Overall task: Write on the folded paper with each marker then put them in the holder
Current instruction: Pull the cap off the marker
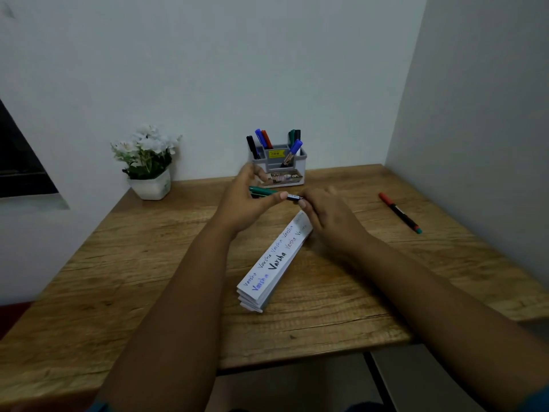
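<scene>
From the head view, your left hand grips the green marker, lying crosswise just short of the holder; your right hand seems to pinch its near end, perhaps capping it. The folded paper lies below on the table, long axis running away from you.

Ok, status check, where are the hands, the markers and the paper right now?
Left hand and right hand both grip green marker over folded paper. Red marker loose on table. Holder path clear.
</scene>
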